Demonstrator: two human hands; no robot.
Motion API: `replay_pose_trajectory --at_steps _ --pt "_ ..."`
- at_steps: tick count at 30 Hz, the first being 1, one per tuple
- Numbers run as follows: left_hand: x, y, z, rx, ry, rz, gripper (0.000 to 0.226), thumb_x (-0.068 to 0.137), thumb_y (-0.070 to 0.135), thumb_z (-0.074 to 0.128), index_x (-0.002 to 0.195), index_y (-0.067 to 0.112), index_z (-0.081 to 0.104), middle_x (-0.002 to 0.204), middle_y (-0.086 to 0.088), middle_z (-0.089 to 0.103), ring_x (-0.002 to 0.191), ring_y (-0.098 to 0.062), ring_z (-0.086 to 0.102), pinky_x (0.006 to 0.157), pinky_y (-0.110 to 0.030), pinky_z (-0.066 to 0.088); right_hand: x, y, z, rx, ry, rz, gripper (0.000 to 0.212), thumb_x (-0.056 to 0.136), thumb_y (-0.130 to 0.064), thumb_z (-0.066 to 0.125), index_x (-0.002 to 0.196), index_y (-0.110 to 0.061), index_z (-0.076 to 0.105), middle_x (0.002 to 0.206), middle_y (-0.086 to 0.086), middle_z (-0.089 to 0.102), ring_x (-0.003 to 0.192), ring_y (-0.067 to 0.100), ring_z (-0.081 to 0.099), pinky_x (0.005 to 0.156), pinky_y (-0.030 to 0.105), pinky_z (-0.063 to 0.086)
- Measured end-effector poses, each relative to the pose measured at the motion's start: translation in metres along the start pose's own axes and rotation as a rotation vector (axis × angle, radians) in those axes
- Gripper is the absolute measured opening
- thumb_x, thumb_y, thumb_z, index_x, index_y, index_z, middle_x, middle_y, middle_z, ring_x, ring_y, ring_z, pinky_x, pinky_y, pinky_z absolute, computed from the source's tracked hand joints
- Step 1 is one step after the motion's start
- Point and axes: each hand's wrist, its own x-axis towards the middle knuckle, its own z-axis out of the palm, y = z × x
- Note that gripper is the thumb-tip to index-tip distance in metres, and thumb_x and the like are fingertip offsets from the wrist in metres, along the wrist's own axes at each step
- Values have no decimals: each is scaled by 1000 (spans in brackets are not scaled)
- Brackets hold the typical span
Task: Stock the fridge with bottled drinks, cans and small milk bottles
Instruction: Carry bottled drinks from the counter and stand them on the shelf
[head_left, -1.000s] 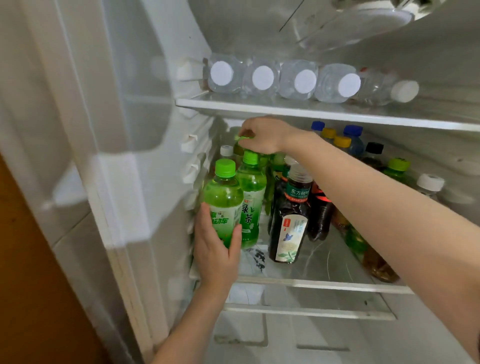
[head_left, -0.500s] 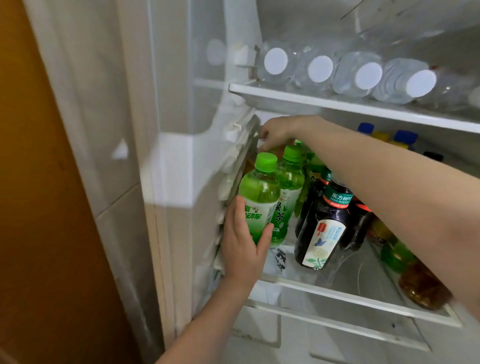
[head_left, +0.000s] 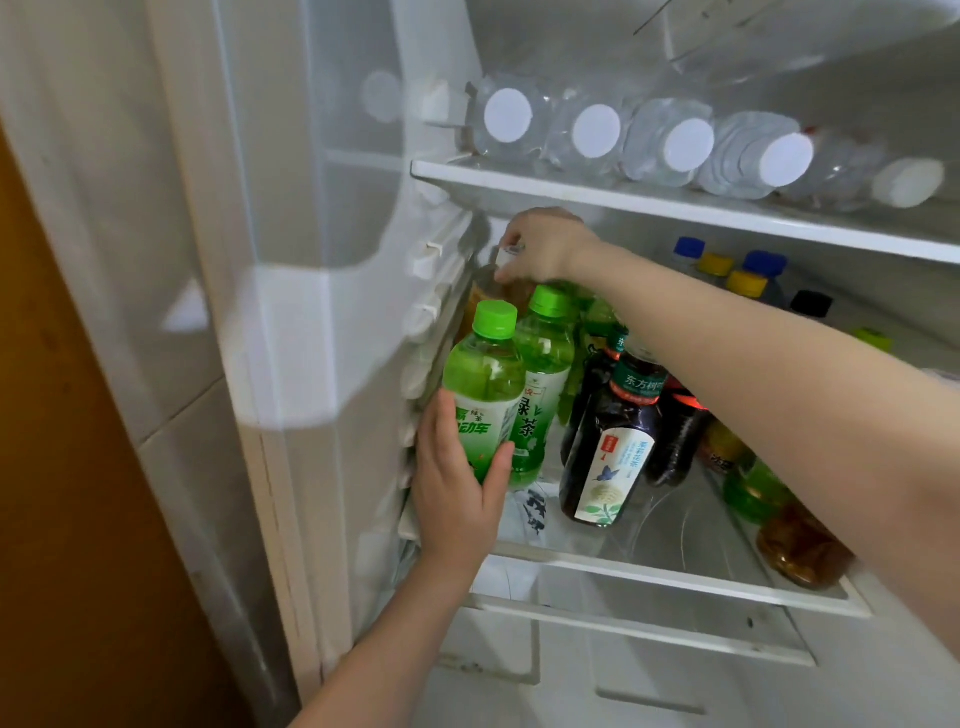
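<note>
My left hand (head_left: 457, 499) wraps the lower part of a green tea bottle (head_left: 485, 387) with a green cap, standing at the front left of the middle glass shelf (head_left: 649, 569). My right hand (head_left: 545, 244) reaches in under the upper shelf and pinches the white cap of an amber drink bottle (head_left: 480, 293) at the far left wall. A second green tea bottle (head_left: 545, 364) stands right behind the first. A dark tea bottle (head_left: 610, 441) leans beside them; my right forearm hides part of the row behind.
Several clear water bottles (head_left: 670, 143) lie on their sides on the upper shelf (head_left: 675, 205). More capped bottles (head_left: 748, 283) stand at the back right, and green and amber bottles (head_left: 800, 545) lie along the right side. The fridge's left wall (head_left: 311, 312) is close.
My right hand has shifted left and back from the green caps to the white-capped amber bottle. My left hand stays on the front green bottle. The camera has swung left.
</note>
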Motion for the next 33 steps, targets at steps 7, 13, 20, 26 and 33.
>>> replay_pose_trajectory --at_steps 7,13,20,26,33 --pt "0 -2 0 -20 -6 -9 68 91 46 46 144 16 17 143 -23 38 131 -24 32 107 -16 22 -21 22 -2 272 177 174 44 84 -42 63 116 -13 56 94 0 57 64 14 51 51 19 39" --pt "1 -1 -1 -21 -5 8 68 90 43 48 144 14 18 143 -24 38 131 -26 33 108 -18 23 -43 26 -10 516 213 332 44 88 -42 58 120 -12 55 106 8 64 64 16 62 48 14 49" --pt "1 1 -2 -7 -25 -7 69 90 45 45 146 18 15 146 -19 36 134 -25 33 108 -29 27 -79 25 -1 592 453 400 41 85 -36 64 109 -2 63 108 13 66 90 31 66 83 44 53" --pt "2 2 -2 -4 -42 -22 69 90 47 44 146 22 13 148 -16 33 136 -25 32 108 -33 24 -91 32 -14 877 554 552 42 83 -38 68 108 -5 62 108 14 64 93 32 66 85 43 54" --pt "3 3 -4 7 -40 22 67 92 43 45 145 18 14 148 -17 32 137 -24 29 110 -27 23 -121 42 -6 1028 741 551 14 83 -32 68 73 -24 62 79 3 68 75 20 69 77 42 58"
